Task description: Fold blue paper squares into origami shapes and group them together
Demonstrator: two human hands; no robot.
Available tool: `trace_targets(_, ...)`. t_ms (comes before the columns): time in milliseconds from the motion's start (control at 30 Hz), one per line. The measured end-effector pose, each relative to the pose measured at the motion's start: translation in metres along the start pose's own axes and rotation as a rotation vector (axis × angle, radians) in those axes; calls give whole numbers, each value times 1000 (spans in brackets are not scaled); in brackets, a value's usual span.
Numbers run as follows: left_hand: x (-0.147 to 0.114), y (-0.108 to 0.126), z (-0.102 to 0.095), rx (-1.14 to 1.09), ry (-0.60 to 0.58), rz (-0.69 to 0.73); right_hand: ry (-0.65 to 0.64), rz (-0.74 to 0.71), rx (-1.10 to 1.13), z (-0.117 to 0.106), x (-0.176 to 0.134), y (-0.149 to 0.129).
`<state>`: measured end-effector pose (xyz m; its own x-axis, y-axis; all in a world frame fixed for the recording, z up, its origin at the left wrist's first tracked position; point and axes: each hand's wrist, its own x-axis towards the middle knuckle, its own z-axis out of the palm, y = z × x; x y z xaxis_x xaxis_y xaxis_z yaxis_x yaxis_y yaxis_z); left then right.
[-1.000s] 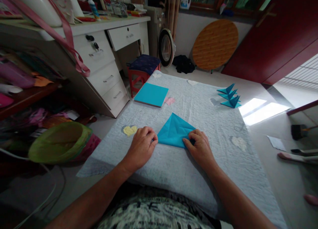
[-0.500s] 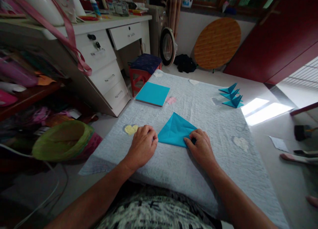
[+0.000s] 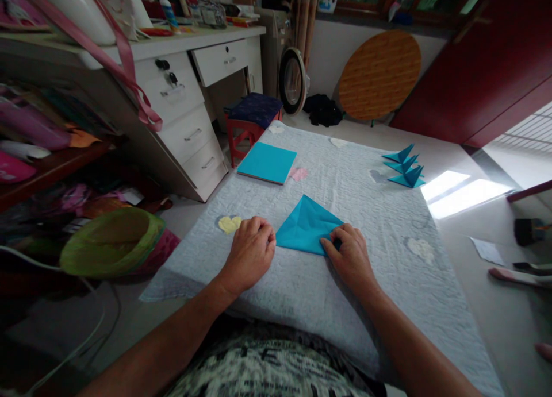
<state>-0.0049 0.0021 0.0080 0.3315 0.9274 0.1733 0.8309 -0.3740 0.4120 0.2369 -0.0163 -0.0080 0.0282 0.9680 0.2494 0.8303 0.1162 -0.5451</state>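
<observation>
A blue sheet of paper folded into a triangle (image 3: 307, 226) lies flat on a pale quilted cloth (image 3: 345, 288). My left hand (image 3: 250, 252) has its fingers curled and presses the triangle's left corner. My right hand (image 3: 350, 254) pinches the triangle's right corner against the cloth. A stack of flat blue paper squares (image 3: 267, 162) lies further back on the left. Three folded blue paper pieces (image 3: 404, 166) stand together at the cloth's far right edge.
A white desk with drawers (image 3: 190, 115) and cluttered shelves stand to the left. A green-lined bin (image 3: 111, 243) sits on the floor beside the cloth, a red stool (image 3: 250, 120) behind it. A round wooden board (image 3: 379, 75) leans on the back wall.
Both hands stay on the triangle's lower corners. The view has drifted slightly; the paper and hands have barely shifted.
</observation>
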Motion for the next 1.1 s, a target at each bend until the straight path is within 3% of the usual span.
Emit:
trace_targets(167,-2,1,3,-54,20,39,-11,4,-6,0,1,0)
trace_targets(500,-7,1,8,158,26,397,12,12,-8,1,0,-1)
trace_targets(667,-10,20,3,285,-135,520,42,43,-8,1,-1,-2)
trace_targets(800,-12,29,6,311,-220,523,59,72,-28,1,-3,-2)
trace_targets(1100,-17,30,10,296,-159,511,39,95,-1,-1,-2,-1)
